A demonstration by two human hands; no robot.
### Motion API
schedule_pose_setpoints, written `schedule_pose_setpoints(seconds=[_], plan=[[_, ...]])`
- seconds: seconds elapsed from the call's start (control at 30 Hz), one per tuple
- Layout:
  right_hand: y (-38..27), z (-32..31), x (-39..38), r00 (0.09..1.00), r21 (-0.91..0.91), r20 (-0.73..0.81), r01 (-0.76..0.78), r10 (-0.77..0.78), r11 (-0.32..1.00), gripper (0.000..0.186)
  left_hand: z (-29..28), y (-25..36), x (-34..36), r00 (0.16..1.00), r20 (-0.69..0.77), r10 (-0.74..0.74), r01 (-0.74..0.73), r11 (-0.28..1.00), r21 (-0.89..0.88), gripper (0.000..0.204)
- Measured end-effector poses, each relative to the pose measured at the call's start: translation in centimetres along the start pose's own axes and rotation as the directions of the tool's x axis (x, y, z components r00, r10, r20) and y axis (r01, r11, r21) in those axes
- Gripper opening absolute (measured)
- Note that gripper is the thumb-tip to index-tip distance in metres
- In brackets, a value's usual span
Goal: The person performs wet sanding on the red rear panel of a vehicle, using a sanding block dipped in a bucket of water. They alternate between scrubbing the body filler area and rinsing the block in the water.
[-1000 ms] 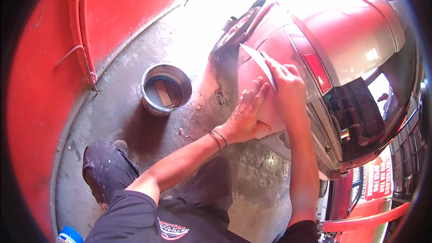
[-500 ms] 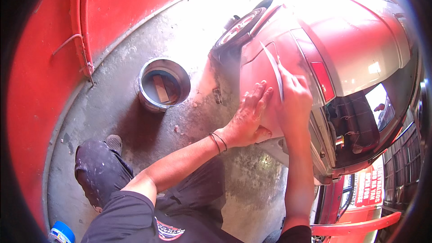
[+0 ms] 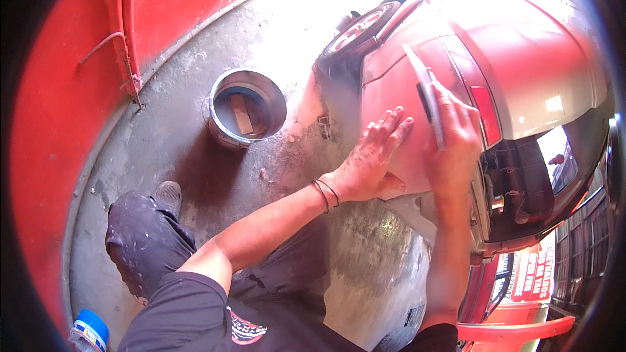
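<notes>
My left hand lies flat on the car's pinkish, matt body panel, fingers stretched out and thumb apart. To its right, my right hand grips a long, thin sanding block, pale with a dark layer along one side. The block stands edge-on to me over the panel, close to the tail light; whether its face touches the panel cannot be made out. My right fingers lie along the block's right side, and the hand is slightly blurred.
On the concrete floor at left stands a bucket of liquid with a flat brownish piece inside. The car wheel is beyond the panel. A red wall curves along the left. A blue-lidded container sits at lower left.
My right hand and the sanding block have shifted right and down relative to the panel, and the block's dark side now shows. My left hand stays on the panel. The whole view has shifted slightly.
</notes>
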State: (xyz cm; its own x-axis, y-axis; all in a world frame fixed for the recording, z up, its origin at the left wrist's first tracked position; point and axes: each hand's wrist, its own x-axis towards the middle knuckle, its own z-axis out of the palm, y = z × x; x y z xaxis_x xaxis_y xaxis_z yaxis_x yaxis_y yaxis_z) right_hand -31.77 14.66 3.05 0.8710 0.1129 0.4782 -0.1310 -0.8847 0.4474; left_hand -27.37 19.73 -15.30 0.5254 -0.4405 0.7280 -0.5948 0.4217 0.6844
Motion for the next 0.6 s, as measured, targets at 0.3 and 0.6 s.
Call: schedule_pose_setpoints(seconds=[0.3, 0.6], plan=[[2.4, -2.7, -6.8, 0.993, 0.19, 0.107, -0.068, 0.048, 0.979, 0.065, 1.8, -0.9, -0.1, 0.994, -0.058, 0.091, -0.094, 0.995, -0.047, 0.122], [4.4, -3.6, -7.5, 0.991, 0.342, 0.096, -0.123, 0.096, 0.932, 0.063, 0.4, 0.2, 0.6, 0.998, 0.021, 0.061, -0.061, 0.998, -0.033, 0.123]])
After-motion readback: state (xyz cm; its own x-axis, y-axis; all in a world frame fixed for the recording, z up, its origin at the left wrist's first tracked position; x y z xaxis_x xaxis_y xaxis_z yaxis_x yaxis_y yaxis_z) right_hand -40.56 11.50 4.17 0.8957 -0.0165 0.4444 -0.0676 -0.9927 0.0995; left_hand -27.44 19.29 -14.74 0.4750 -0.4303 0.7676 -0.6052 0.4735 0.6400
